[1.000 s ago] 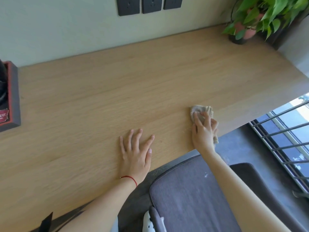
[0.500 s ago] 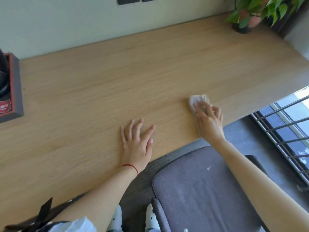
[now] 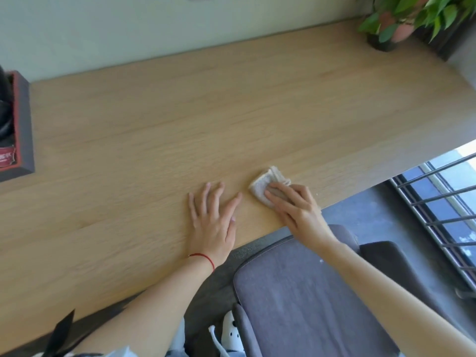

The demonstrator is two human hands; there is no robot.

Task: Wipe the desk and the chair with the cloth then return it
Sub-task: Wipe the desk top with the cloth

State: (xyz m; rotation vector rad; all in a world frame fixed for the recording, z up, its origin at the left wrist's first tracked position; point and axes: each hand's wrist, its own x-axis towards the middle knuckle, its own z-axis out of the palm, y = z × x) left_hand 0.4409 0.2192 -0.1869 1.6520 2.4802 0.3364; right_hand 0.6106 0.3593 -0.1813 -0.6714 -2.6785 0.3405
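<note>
A small folded pale cloth (image 3: 265, 183) lies on the light wooden desk (image 3: 180, 119) near its front edge. My right hand (image 3: 296, 207) presses flat on the cloth, fingers covering its near half. My left hand (image 3: 212, 220), with a red string at the wrist, rests flat on the desk just left of the cloth, fingers spread, holding nothing. The grey padded chair (image 3: 296, 300) stands below the desk's front edge, under my right forearm.
A dark box with red trim (image 3: 18, 130) sits at the desk's left end. A potted green plant (image 3: 401, 19) stands at the back right corner. Metal window bars (image 3: 443, 220) run along the right. Dark floor lies beside the chair.
My right hand has slid the cloth leftward along the desk's front, ending close to my left hand. My left hand has stayed flat in place.
</note>
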